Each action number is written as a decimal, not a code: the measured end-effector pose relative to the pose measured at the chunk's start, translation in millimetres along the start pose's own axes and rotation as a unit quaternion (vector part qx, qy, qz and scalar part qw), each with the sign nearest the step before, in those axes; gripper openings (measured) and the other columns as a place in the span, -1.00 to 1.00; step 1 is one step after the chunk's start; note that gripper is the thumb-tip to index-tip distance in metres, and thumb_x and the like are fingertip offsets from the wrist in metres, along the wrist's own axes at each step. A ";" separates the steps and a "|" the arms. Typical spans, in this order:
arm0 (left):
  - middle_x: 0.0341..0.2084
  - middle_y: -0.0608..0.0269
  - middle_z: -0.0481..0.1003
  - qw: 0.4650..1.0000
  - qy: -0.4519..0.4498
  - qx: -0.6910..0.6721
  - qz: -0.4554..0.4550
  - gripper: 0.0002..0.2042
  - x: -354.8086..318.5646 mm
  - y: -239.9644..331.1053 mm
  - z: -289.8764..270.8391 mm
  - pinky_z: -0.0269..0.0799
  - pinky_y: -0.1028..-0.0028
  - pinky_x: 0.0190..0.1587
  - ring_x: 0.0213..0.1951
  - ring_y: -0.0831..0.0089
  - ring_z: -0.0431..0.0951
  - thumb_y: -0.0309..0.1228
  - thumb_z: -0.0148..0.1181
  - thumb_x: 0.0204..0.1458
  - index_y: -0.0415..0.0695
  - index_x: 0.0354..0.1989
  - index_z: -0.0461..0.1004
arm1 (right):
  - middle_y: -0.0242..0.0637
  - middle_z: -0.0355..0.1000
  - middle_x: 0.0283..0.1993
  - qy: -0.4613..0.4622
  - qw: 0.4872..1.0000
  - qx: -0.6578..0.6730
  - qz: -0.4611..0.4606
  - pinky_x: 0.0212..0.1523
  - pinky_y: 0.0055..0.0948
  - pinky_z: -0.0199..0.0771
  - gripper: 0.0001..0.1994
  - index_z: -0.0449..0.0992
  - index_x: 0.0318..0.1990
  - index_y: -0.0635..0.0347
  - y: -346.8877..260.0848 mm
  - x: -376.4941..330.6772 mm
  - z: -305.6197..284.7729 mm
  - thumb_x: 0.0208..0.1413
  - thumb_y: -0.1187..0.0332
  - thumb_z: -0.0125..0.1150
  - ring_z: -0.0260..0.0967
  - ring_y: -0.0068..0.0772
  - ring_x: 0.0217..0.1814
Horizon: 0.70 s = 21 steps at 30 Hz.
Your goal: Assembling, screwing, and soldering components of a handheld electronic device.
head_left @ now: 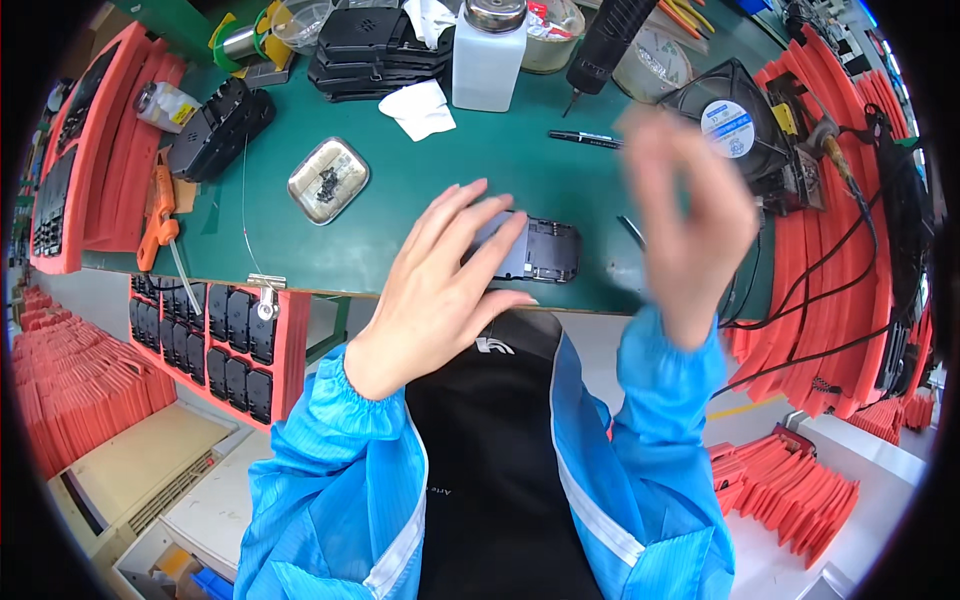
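On the near part of the green table lies a small black plastic housing (553, 250) with a smooth grey panel at its left side. My left hand (440, 265) rests over the left end of it, its fingers stretched and spread, hiding part of the grey panel. To the right, my right hand (695, 215) is raised above the table and smeared by motion. Whether anything is between its fingertips I cannot make out. A black pen (585, 138) lies just left of those fingertips. Farther back, a black electric screwdriver (603, 58) hangs with its bit pointing down.
A square dish (328, 182) holds small dark screws. Behind stand a white bottle (488, 65) and stacked black housings (375, 50). A fan (727, 125) sits at the right. An orange glue gun (158, 225) is at the left, near red trays (120, 190). Cables (810, 300) hang at right.
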<state>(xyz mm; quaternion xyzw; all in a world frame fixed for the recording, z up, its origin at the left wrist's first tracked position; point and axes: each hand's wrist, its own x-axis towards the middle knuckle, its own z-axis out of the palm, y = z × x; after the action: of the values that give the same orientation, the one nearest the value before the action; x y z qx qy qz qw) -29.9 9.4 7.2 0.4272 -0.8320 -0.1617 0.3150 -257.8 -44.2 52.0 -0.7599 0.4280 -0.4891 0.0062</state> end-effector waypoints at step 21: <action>0.12 0.08 0.48 0.999 -0.002 -0.046 -0.028 -0.28 1.8 -10.7 4.0 0.40 0.13 0.17 0.13 0.00 0.44 -0.42 0.54 -0.22 -0.20 0.25 0.49 | -0.31 0.34 -0.34 -0.016 0.864 0.493 0.099 -0.31 -0.34 0.34 -0.03 0.30 0.29 0.37 4.9 25.7 -24.7 0.21 -0.50 -0.06 0.28 -0.43 -0.37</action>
<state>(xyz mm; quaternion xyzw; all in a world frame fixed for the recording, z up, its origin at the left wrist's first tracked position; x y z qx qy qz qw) -26.9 1.8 -0.9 0.4346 -0.8120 -0.2094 0.3286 -275.5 -54.0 81.8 -0.6191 0.2042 -0.6211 0.4350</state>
